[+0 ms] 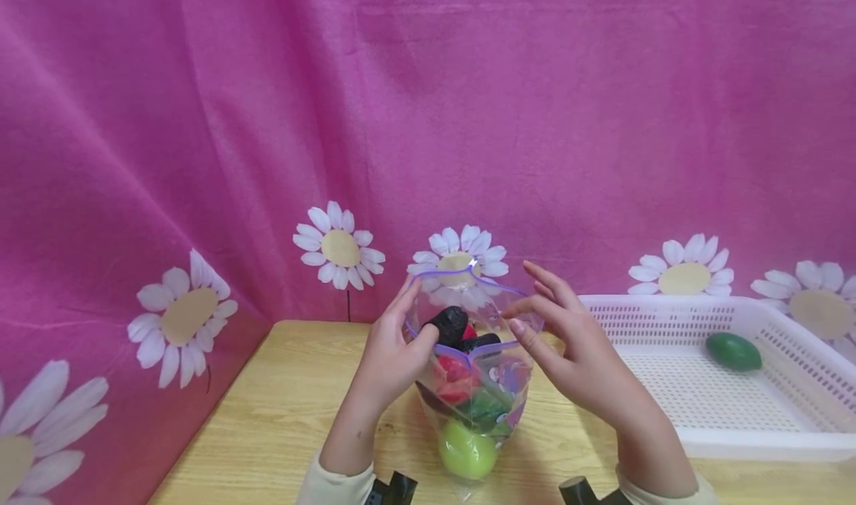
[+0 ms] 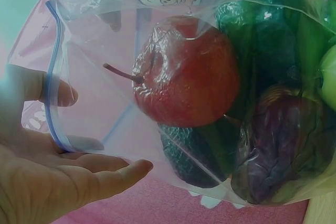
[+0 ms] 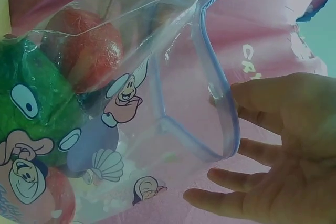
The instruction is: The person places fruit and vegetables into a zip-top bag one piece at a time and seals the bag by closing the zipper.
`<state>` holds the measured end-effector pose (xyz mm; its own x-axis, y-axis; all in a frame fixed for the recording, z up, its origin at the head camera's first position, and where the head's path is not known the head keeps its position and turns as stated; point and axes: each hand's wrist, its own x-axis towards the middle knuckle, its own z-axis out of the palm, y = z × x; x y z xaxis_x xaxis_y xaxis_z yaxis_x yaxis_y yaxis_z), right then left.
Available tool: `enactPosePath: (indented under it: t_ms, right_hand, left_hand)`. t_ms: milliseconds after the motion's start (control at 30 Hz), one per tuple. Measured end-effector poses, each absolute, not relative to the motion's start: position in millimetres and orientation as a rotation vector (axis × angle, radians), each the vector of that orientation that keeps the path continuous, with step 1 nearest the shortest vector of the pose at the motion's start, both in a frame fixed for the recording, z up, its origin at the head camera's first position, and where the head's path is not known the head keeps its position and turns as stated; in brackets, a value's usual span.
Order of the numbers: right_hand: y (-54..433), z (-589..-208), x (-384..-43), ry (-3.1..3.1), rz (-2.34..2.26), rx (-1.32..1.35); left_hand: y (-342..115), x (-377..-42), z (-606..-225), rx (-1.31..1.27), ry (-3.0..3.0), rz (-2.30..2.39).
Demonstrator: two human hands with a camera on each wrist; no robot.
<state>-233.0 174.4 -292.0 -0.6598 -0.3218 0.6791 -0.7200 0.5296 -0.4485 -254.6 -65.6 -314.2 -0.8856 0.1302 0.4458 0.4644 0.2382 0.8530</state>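
A clear zip bag point(image 1: 461, 408) with purple edging and cartoon prints stands with its mouth spread. My left hand point(image 1: 394, 349) pinches the left side of its rim, thumb inside and fingers outside. On the other side, my right hand point(image 1: 575, 341) touches the rim with fingers spread and fairly straight. Through the film show a red apple point(image 2: 186, 72) with a stem, a dark bumpy avocado point(image 1: 449, 325), a green vegetable point(image 3: 37, 98) and a wrinkled purple item point(image 2: 283, 145). A yellow-green apple point(image 1: 468, 449) lies at the bottom.
A white perforated basket point(image 1: 776, 445) stands on the wooden table point(image 1: 267, 416) to the right. One smooth green oval fruit point(image 1: 733, 351) lies in it. A pink cloth point(image 1: 468, 119) with white daisies hangs behind and to the left.
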Motion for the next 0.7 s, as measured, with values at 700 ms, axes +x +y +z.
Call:
enactPosePath:
  t_ms: [700]
  right_hand:
    - [301.6,-250.4,-304.1,-2.360,0.812,0.388]
  left_hand:
    - [-71.8,-251.8,-320.8,-0.508,-2.246,-1.721]
